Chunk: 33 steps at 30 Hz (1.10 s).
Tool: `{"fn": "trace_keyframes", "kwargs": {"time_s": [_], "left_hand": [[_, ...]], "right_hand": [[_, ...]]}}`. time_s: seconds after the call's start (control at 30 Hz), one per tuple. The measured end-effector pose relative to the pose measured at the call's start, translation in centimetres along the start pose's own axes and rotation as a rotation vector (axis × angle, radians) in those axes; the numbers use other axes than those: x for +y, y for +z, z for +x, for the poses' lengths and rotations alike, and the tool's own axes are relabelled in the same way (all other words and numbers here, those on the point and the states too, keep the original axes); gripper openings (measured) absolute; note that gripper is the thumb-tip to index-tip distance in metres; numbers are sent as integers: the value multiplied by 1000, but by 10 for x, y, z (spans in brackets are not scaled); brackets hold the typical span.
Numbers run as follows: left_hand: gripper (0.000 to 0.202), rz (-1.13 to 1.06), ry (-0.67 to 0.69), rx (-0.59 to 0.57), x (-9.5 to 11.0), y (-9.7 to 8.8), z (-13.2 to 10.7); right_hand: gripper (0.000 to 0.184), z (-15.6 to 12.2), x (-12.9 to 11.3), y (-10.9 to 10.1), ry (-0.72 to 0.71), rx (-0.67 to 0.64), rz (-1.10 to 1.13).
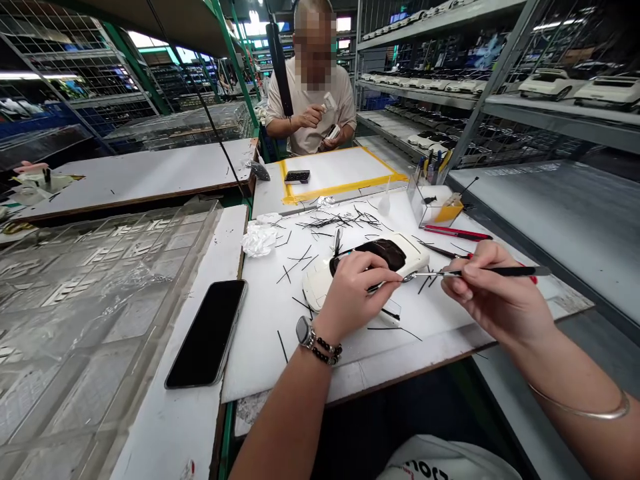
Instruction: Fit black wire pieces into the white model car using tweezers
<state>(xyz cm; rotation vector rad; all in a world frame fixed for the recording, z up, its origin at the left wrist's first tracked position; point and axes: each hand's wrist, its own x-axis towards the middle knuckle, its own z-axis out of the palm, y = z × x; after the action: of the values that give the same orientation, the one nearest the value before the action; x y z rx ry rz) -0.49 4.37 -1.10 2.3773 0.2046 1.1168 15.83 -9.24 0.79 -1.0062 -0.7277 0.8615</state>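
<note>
A white model car [316, 287] with dark windows lies on the white work board, partly hidden behind my left hand [355, 287]. Thumb and forefinger of that hand are pinched together on a small shiny part [410, 276], just in front of the car. My right hand [487, 283] grips a slim tool [505, 271] with a black handle and a thin metal shaft. The tool's tip reaches the small part; whether it is a blade or tweezers I cannot tell. One car door [391, 313] stands out towards me.
Black strips [345, 219] lie scattered on the board. A phone [207, 333] rests left, beside plastic trays [100, 300]. Crumpled tissue [260, 238], red-handled tools [457, 233] and a clear holder [435, 207] surround the car. A co-worker [313, 100] faces me; shelves hold model cars [550, 85].
</note>
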Motion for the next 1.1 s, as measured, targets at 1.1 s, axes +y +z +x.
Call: {"fn": "trace_keyframes", "kwargs": {"time_s": [1.1], "left_hand": [[16,-79,28,-9,0,2,1]], "right_hand": [[29,-3,12,-1,43,7,-22]]}}
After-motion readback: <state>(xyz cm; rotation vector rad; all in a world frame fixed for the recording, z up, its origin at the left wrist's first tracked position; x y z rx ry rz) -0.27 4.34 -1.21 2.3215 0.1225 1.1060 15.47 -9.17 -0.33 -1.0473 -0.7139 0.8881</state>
